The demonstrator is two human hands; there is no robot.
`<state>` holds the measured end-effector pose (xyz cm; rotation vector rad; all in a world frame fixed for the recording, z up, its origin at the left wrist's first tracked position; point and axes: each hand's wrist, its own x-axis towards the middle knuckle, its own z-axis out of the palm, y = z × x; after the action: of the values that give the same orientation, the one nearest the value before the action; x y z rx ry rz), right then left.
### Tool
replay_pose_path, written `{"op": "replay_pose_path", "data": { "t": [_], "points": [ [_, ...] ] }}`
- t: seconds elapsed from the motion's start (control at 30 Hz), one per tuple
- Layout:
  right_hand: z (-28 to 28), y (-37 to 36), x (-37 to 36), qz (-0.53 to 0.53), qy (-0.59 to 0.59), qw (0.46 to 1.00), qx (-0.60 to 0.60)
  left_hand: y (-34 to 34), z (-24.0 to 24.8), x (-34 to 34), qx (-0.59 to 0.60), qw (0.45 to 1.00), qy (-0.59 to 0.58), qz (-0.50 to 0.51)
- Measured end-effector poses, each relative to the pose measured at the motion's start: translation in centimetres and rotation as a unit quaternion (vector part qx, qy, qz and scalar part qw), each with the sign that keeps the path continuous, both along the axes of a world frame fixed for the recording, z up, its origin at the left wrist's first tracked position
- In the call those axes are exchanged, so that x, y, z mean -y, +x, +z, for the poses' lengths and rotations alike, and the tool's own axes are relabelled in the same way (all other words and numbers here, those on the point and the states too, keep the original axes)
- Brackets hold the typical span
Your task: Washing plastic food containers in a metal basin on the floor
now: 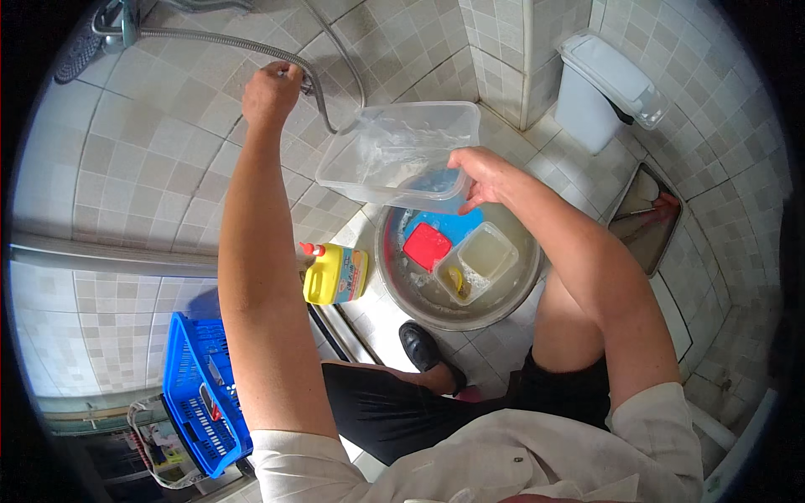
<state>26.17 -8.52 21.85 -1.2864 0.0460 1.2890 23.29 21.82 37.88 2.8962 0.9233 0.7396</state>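
My right hand [482, 176] grips the near right rim of a large clear plastic container [394, 155], tilted above a metal basin. Whitish streaks or water show inside the container. My left hand [270, 94] is raised to the tiled wall beside a metal shower hose [226, 42]; its fingers are curled at a small metal fitting, and what they hold is hidden. In the wide metal basin [390, 289] of cloudy water lie a red square lid or box [426, 246], a blue piece [457, 225], and a clear two-part food container [489, 254] with something yellow [457, 281] inside.
A yellow jug with a red pump [335, 275] stands left of the basin. Further left is a blue plastic basket [201, 394]. A white lidded bin [595, 96] stands at the far right, near a tray [646, 222] holding reddish things. My black shoe [422, 348] is close to the basin.
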Motion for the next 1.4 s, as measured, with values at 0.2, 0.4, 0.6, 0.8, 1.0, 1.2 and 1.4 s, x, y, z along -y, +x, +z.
{"op": "replay_pose_path", "data": {
  "t": [0.2,0.4,0.6,0.8,1.0,1.2,1.4],
  "points": [
    [-0.9,0.2,0.5,-0.031,-0.052,0.997,0.043,-0.8,-4.4,-0.3,0.173,0.985,0.026,-0.008],
    [-0.9,1.9,5.3,0.014,-0.080,0.996,0.021,-10.4,-12.9,3.6,-0.052,0.845,-0.529,0.048],
    [-3.9,2.9,5.5,0.074,-0.196,0.977,0.024,-17.2,-13.4,8.5,-0.067,0.784,-0.618,0.013],
    [-9.7,1.5,1.5,0.166,-0.277,0.939,0.121,-18.4,-8.5,9.9,-0.250,0.959,0.014,-0.133],
    [-9.8,2.1,-0.9,0.108,-0.186,0.960,0.182,-20.6,-8.6,16.4,0.038,0.997,-0.068,0.017],
    [-8.3,4.2,-0.2,-0.215,-0.105,0.747,0.620,-18.7,-21.5,18.1,0.442,0.703,-0.556,0.033],
    [0.5,1.7,1.6,-0.126,-0.121,0.568,0.804,-14.7,-27.2,19.3,0.391,0.531,-0.741,0.126]
  ]
}}
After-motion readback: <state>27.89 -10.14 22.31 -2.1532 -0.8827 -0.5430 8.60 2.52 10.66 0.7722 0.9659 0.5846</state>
